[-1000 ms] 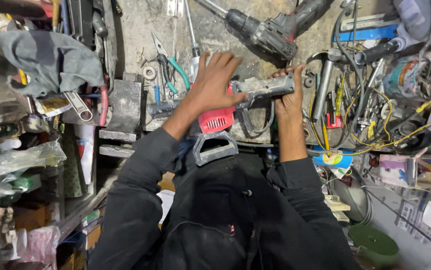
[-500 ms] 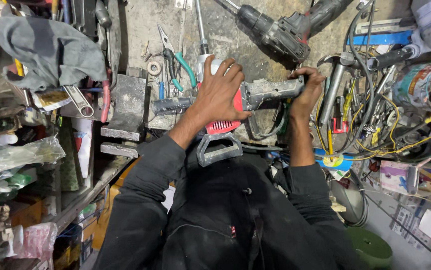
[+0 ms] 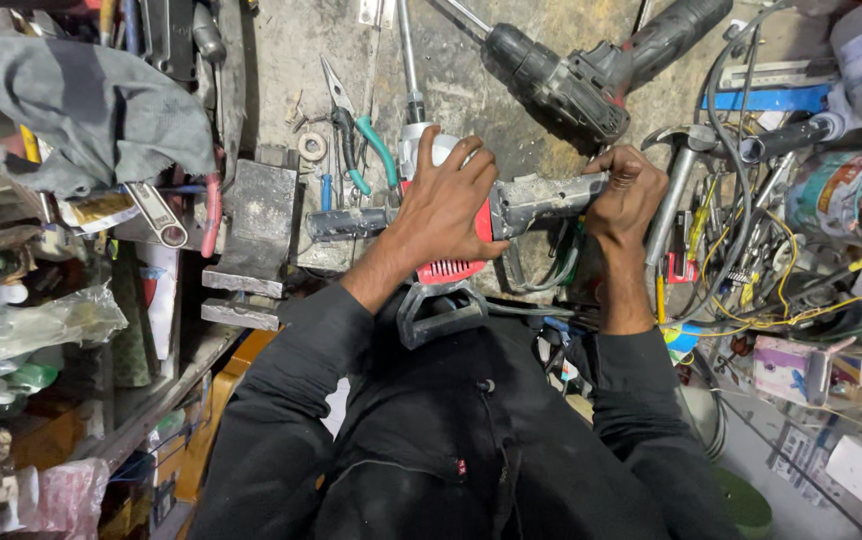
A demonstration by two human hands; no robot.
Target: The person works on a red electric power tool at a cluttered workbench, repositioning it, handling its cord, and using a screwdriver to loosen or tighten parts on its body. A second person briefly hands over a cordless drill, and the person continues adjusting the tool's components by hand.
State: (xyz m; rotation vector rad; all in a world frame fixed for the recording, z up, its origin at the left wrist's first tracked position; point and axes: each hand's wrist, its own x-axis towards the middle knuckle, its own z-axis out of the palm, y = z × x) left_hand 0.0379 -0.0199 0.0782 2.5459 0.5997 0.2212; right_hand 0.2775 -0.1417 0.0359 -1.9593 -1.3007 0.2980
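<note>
A red-and-grey power tool (image 3: 481,225), seemingly an angle grinder, lies across a cluttered workshop desk (image 3: 471,70), held at both ends by a person in a dark jacket. The left hand (image 3: 446,205) presses down over the tool's red body with its grip closed around the housing, fingers spread over the top. The right hand (image 3: 626,190) has its grip wrapped shut on the grey metal head end, knuckles toward the camera. Compared with half a second earlier, both hands keep their places on the tool, and it lies in much the same spot and attitude; a second ago the left hand sat higher over the body, so it has since settled into a firmer clasp. To judge by that, the tool is now steadied rather than being shifted about.

Beyond the left-hand grip lie green-handled pliers (image 3: 361,140) and a long screwdriver (image 3: 409,70), both just past the fingertips. A black side handle (image 3: 346,222) juts out from the tool, outward of the left grip. Farther beyond the right grip rests a black drill (image 3: 591,70), and a hammer (image 3: 676,170) stands just outside that hand, amid tangled yellow wires (image 3: 741,280). Well off past the left grip are a steel block (image 3: 261,215), a wrench (image 3: 156,212) and a grey cloth (image 3: 91,105). Below the grips, near the person's chest, a grey guard or bracket (image 3: 441,315) hangs under the tool.
</note>
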